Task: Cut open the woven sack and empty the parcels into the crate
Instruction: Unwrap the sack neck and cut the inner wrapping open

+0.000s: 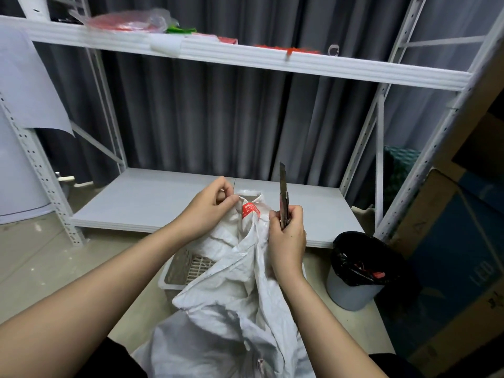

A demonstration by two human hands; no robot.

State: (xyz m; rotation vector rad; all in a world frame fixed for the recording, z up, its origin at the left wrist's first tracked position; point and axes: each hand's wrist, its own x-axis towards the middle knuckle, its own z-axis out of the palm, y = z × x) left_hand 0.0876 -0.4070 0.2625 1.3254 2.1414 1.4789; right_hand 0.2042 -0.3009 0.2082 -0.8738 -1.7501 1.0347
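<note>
Gripping one sack (240,282), one knife (283,197)

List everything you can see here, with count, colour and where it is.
woven sack: one, white, gathered neck with a red tag, centre foreground
crate: one, pale, slatted, on the floor behind the sack
utility knife: one, metal, blade up, in the right hand
bin: one, grey with black liner, floor right
shelving rack: one, white, behind
plastic bags: clear with red contents, count unclear, top shelf
curtain: grey, back wall
cardboard boxes: count unclear, brown and blue, far right
left hand: pinching the sack's neck
right hand: gripping the knife
</note>
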